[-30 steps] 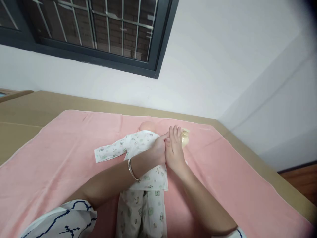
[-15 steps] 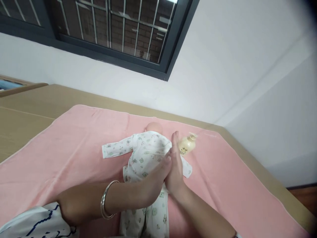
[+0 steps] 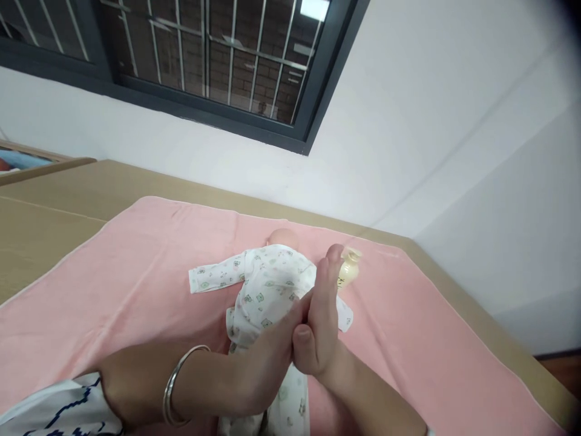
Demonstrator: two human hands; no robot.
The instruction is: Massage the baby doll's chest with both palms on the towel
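Note:
My left hand (image 3: 276,354) and my right hand (image 3: 321,321) press palm to palm above a baby doll, fingers stretched out and holding nothing. The doll lies on a pink cloth (image 3: 149,272), dressed in a white printed outfit (image 3: 272,278); its bald head (image 3: 283,238) shows at the top. My hands and left forearm cover part of its body. Beyond my right fingertips stands a cream pump bottle (image 3: 348,268), partly hidden by them. A silver bangle (image 3: 170,387) circles my left wrist.
Under the pink cloth is a tan surface (image 3: 136,175) that meets a white wall (image 3: 227,163). A dark-framed window (image 3: 204,106) with metal bars is above. At the far left, a wooden-edged box or frame (image 3: 59,166) has something blue inside.
My left hand has slid back and down along my right palm. My right fingertips now cover more of the bottle, and my right thumb has come into view.

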